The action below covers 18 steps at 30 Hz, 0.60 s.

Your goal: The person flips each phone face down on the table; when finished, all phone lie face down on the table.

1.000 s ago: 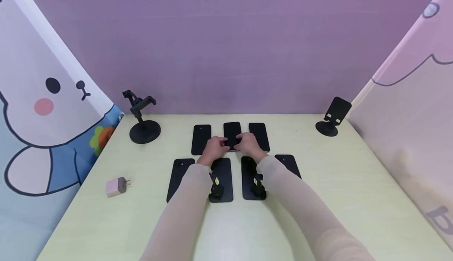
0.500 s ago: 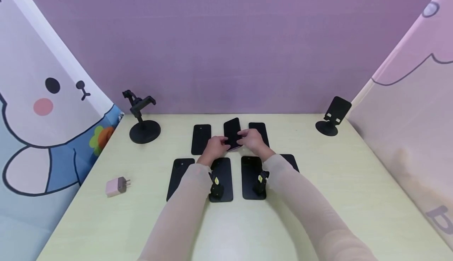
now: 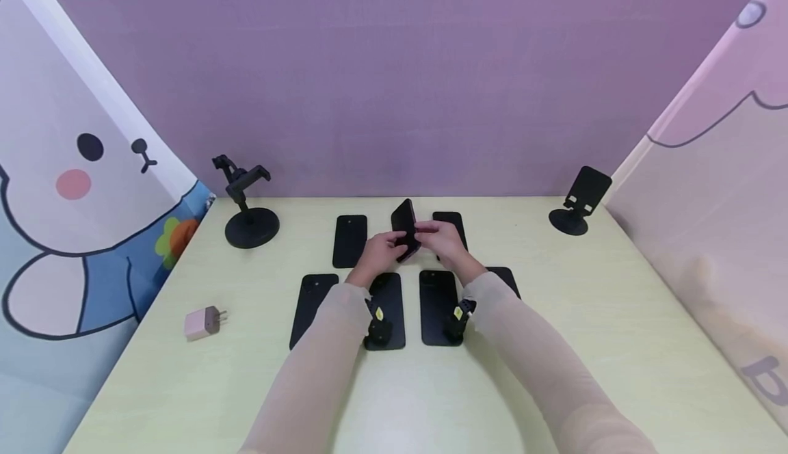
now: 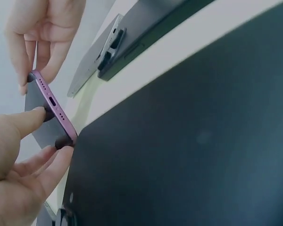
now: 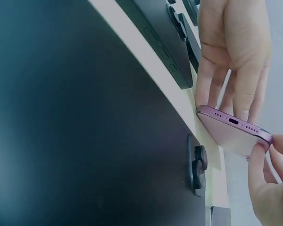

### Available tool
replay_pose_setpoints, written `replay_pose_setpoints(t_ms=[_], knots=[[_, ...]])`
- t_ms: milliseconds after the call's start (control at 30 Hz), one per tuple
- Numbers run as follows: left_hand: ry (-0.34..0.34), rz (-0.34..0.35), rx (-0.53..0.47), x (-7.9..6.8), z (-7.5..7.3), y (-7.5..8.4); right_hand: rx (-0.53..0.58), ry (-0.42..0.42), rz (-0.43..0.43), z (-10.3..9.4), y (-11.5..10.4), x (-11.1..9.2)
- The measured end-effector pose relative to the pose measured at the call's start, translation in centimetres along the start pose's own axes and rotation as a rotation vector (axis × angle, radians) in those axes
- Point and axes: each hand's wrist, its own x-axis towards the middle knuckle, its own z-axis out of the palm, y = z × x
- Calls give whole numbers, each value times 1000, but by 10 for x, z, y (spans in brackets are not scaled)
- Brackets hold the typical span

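Observation:
A phone [image 3: 403, 218] with a dark screen and a pinkish-purple edge stands tilted on its side in the middle of the back row. My left hand [image 3: 377, 256] pinches its left lower side between thumb and fingers. From the right, my right hand [image 3: 446, 241] pinches it too. Its bottom edge [image 4: 63, 122], with the charging port, faces the camera in the left wrist view. In the right wrist view a pale side of the phone [image 5: 226, 134] shows, with fingers of both hands around its edges.
Dark phones lie flat on both sides, a left one [image 3: 349, 241] and a right one [image 3: 454, 225]; several more, including a front phone [image 3: 434, 303], lie nearer. Black phone stands occupy the back left [image 3: 251, 228] and back right [image 3: 569, 221]. A pink-grey charger plug [image 3: 203, 324] lies at left.
The phone lay flat a second ago; its right side has since been raised and it now stands turned on edge. My right hand has shifted slightly right and up with it.

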Motion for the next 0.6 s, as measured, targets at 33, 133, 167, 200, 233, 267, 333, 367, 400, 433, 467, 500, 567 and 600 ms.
replay_pose_setpoints(t_ms=[33,133,167,200,233,267,333,367,400,433,467,500,567,600], knots=[[3,-7,-28,0,0,1,20,0,-2,0,1,0],[19,-17,-106,0,2,4,66,-5,-8,0,2,0],[25,-17,-130,0,2,5,82,-8,-10,0,2,0],[28,-17,-155,-1,3,5,98,-12,-13,0,3,0],[32,-15,-173,-1,3,5,111,-16,-16,0,3,0],[36,-12,-190,-1,4,5,124,-19,-21,1,3,0],[38,-9,-236,-2,5,5,149,-22,-27,1,4,0],[35,-9,-268,-2,5,5,151,-24,-30,1,4,0],[32,-8,-301,-3,6,4,156,-23,-31,1,5,0],[32,-3,-324,-2,6,3,160,-24,-31,2,5,0],[32,0,-347,-2,7,3,165,-24,-29,2,6,-1],[33,4,-358,-2,7,3,168,-24,-27,2,6,-1],[32,10,-378,-2,7,3,177,-27,-28,2,7,-1],[30,12,-390,-2,7,3,185,-26,-28,2,8,-1]])
